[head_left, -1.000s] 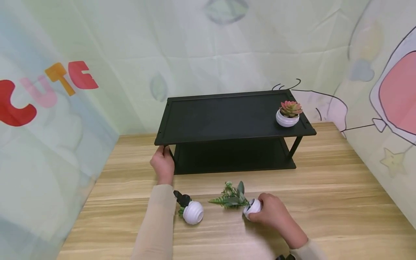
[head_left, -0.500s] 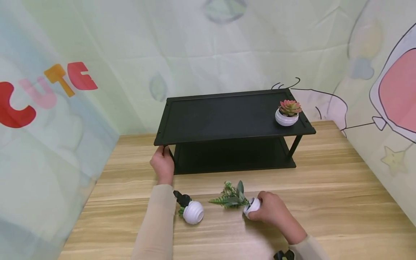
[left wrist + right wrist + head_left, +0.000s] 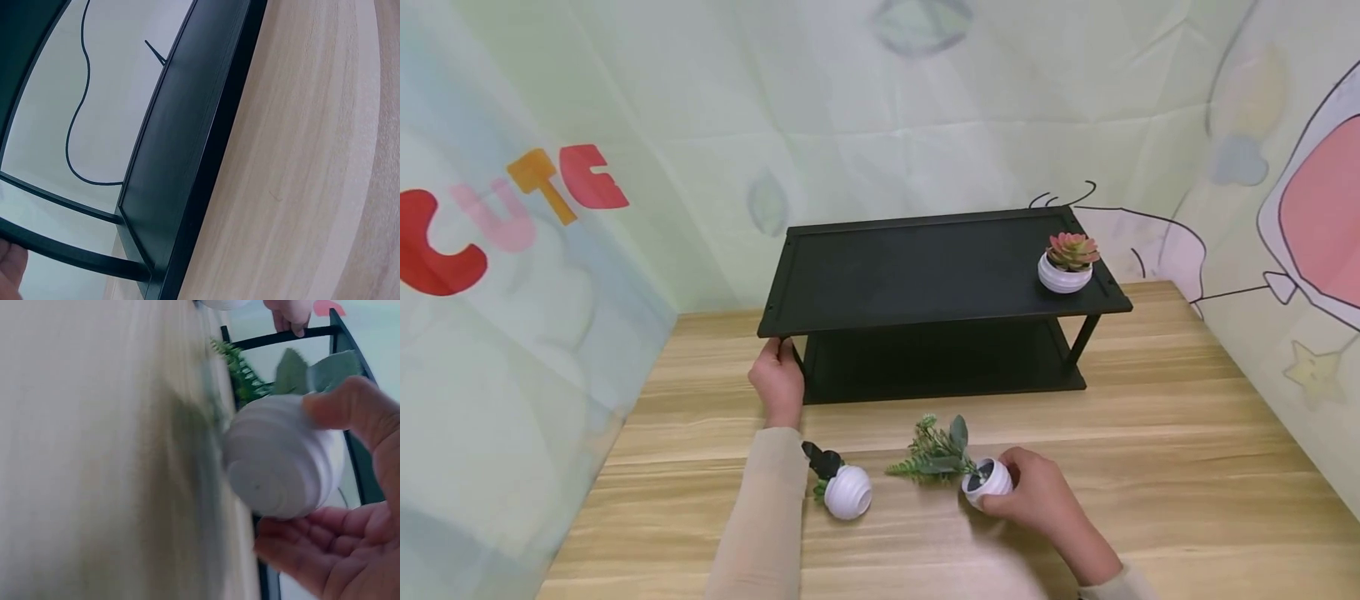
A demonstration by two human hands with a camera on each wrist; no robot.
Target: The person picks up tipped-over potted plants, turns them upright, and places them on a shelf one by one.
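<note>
right hand, pinching one white ribbed pot between thumb and fingers; pot tipped, its green foliage pointing left, in front of the black two-tier shelf. left hand, gripping the shelf's front left post, just under the upper board. second white pot, lying tipped on the wood-grain tabletop, before the shelf's left end. third white pot, upright, with pink-and-green succulent, at the shelf's right end, on the upper board.
</note>
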